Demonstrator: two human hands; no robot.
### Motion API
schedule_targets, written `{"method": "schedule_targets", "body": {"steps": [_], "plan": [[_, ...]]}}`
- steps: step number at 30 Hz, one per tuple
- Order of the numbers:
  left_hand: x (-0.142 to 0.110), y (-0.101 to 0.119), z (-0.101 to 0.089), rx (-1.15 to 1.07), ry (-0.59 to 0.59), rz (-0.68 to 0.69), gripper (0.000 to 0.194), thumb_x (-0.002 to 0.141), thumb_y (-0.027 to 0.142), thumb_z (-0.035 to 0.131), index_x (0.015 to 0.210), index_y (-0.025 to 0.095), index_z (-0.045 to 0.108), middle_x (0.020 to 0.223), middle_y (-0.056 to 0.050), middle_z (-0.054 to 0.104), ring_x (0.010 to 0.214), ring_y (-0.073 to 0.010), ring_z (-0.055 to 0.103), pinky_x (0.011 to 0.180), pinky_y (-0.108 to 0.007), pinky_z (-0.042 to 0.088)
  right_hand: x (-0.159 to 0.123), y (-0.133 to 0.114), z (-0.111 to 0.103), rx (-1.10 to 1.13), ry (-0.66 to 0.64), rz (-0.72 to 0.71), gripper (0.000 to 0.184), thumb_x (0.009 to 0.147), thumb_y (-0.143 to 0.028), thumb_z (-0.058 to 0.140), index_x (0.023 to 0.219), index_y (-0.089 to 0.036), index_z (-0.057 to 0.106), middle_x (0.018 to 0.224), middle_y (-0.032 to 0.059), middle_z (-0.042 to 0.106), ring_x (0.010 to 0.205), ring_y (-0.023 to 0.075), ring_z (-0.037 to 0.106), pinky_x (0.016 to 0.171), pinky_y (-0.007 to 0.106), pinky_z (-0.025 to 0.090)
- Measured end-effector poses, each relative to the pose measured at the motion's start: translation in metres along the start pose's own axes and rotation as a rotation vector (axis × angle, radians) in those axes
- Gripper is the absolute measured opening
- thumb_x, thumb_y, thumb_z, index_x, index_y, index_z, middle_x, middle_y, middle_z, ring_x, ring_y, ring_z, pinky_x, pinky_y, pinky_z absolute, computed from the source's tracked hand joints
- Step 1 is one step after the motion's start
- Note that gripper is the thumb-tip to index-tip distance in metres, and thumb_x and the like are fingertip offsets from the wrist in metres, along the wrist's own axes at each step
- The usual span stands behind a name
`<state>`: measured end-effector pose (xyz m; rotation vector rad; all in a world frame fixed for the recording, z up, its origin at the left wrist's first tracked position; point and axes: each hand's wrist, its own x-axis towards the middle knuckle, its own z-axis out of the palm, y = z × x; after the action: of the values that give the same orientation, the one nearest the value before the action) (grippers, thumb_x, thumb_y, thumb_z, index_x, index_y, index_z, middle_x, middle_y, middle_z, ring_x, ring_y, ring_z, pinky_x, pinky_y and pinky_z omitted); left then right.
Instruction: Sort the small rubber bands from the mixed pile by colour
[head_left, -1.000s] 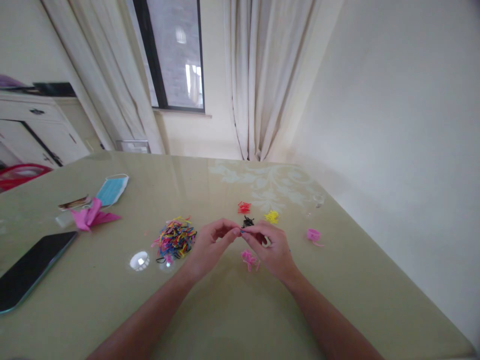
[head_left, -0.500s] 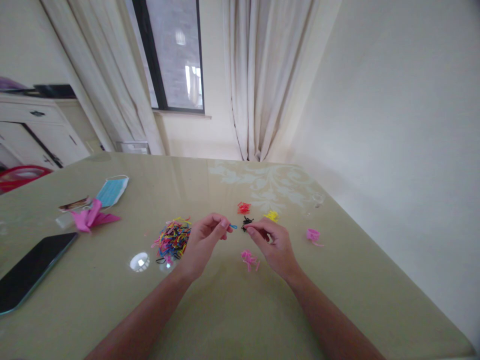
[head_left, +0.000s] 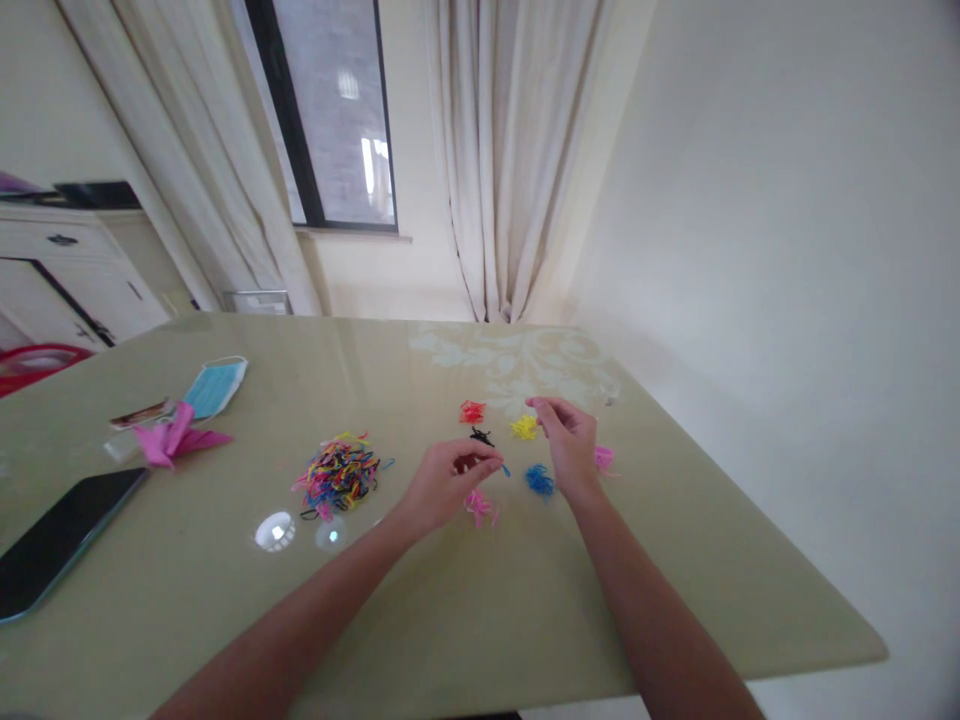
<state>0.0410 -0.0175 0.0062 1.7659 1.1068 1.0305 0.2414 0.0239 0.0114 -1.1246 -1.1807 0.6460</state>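
So, a small blue band (head_left: 505, 471) is pinched between thumb and fingertips of the left hand (head_left: 457, 480), just beside the blue pile (head_left: 539, 480) on the bench (head_left: 420, 620). The right hand (head_left: 568, 440) is held up near the yellow pile (head_left: 524, 427), fingers bunched; whether anything's gripped there can't be told. The mixed pile (head_left: 341, 474) is left well off to the left.

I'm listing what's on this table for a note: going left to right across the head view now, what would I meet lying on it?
Black phone → blue face mask → mixed-colour pile → red pile → yellow pile → small pink item, partly hidden.
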Motion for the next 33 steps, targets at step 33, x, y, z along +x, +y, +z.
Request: {"method": "schedule_targets", "body": {"steps": [33], "plan": [[-0.015,-0.051,-0.131,0.679,0.133,-0.164,0.023,0.089,0.039,0.061,0.087,0.026,0.081,0.098,-0.01,0.082,0.095,-0.0313,0.072,0.088,-0.041,0.05,-0.026,-0.001,0.014,-0.049,-0.163,0.042,0.032,0.088,-0.048,0.07,0.085,-0.018,0.083,0.068,0.0034,0.067,0.063,0.0165,0.053,0.055,0.027,0.039]]}}
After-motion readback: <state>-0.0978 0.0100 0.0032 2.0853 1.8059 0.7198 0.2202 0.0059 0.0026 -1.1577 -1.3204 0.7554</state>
